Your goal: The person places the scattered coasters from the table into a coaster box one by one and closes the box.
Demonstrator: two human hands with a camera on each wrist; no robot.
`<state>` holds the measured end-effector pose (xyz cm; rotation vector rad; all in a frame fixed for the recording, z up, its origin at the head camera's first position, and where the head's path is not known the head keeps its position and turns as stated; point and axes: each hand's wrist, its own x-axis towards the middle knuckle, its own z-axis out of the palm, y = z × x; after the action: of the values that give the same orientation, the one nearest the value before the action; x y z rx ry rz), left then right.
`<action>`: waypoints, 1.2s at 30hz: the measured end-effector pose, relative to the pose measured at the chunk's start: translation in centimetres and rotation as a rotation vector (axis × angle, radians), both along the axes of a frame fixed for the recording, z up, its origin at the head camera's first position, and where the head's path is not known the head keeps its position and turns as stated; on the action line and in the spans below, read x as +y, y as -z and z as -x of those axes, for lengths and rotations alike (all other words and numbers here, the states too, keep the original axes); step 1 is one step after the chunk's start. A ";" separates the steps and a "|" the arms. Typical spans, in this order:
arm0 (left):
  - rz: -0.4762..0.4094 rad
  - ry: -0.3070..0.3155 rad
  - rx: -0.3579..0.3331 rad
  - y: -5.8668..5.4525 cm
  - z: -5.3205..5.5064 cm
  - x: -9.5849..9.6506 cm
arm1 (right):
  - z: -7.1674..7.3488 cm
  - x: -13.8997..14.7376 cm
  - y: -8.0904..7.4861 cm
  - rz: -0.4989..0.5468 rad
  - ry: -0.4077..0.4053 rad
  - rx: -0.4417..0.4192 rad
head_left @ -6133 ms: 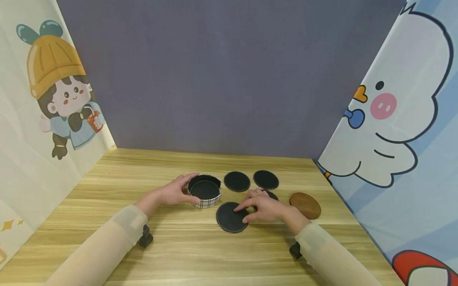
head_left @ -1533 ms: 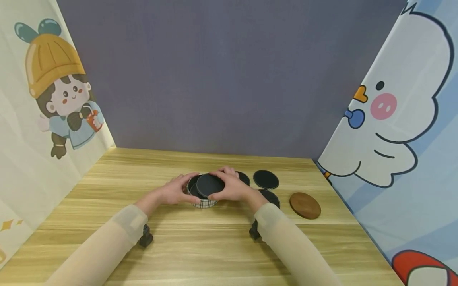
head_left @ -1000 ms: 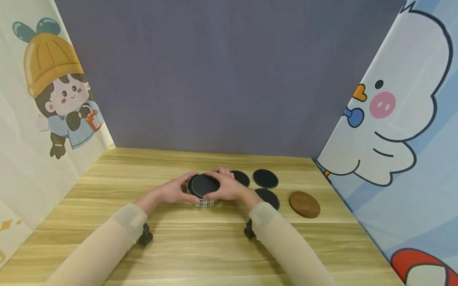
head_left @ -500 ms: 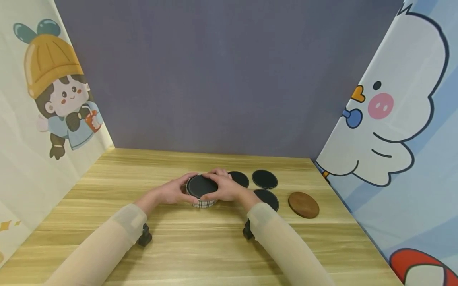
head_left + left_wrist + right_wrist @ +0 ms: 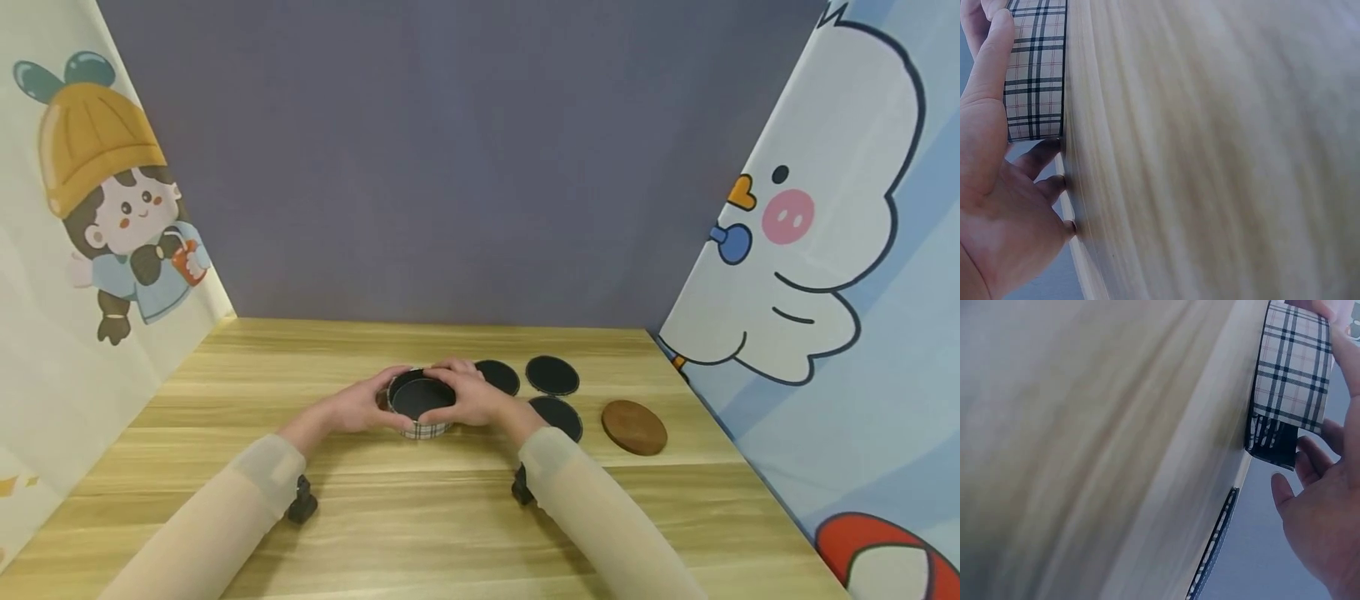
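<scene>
A round coaster holder [image 5: 424, 430] with plaid walls and a dark inside stands on the wooden table. A black round coaster [image 5: 420, 399] lies down inside it. My left hand [image 5: 360, 406] grips the holder's left side, thumb along the front and fingers behind. At the holder's right side my right hand [image 5: 472, 397] spans the opening, its thumb near the front rim and its fingers near the back. In the right wrist view this hand's fingers are relaxed and spread beside the gap in the plaid wall [image 5: 1291, 369]. The left wrist view has the thumb against the plaid wall [image 5: 1035, 75].
Three black round coasters lie to the right: one by my right hand [image 5: 498, 377], one behind [image 5: 552, 375], one partly covered by my wrist [image 5: 558, 418]. A brown wooden disc [image 5: 634, 427] lies farther right. A grey panel [image 5: 450, 167] closes off the table's back.
My right hand took the front black coaster, carried it left over the holder, and it has now dropped inside. My left hand has stayed on the holder throughout.
</scene>
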<state>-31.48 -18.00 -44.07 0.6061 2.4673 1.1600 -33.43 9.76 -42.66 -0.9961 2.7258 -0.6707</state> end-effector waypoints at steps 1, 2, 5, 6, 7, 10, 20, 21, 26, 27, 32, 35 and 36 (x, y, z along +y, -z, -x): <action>-0.003 0.002 -0.002 0.1 0.0 0.0 | 0.0 0.1 0.0 -0.003 0.000 0.000; -0.010 0.005 -0.006 0.1 0.0 0.0 | -0.1 0.1 0.0 -0.006 -0.001 0.002; -0.013 0.006 -0.009 0.1 0.1 0.0 | -0.3 0.5 -0.2 -0.008 -0.002 0.006; -0.009 0.004 -0.007 0.1 0.1 0.0 | -0.4 0.7 -0.2 -0.004 -0.004 0.005; -0.007 0.002 -0.004 0.1 0.1 0.1 | -0.5 1.0 -0.3 -0.001 -0.003 0.007; -0.009 0.001 0.007 0.1 0.1 0.2 | -1.0 2.2 -0.4 0.026 0.003 -0.009; -0.032 0.001 0.018 0.1 0.0 0.3 | -2.0 7.2 -0.8 0.055 0.021 -0.013; -0.031 0.002 0.016 0.1 -0.1 0.3 | -2.1 7.7 -0.8 0.062 0.025 -0.011; -0.016 -0.008 0.014 0.2 0.0 0.1 | -2.6 10.2 -1.3 0.059 0.042 0.016; -0.016 -0.011 0.014 0.3 0.0 0.1 | -2.7 10.7 -1.3 0.060 0.047 0.018; -0.019 -0.016 0.021 0.3 0.2 -0.1 | -3.1 13.0 -1.4 0.049 0.080 0.007; -0.013 -0.013 0.029 0.3 0.1 -0.1 | -3.2 14.4 -1.2 0.041 0.098 -0.004; -0.012 -0.014 0.029 0.2 0.1 -0.1 | -3.2 14.9 -1.2 0.040 0.103 -0.010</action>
<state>-31.58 -18.07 -44.32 0.6147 2.4943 1.1808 -30.19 24.63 -41.46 -0.8626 2.7808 -0.7472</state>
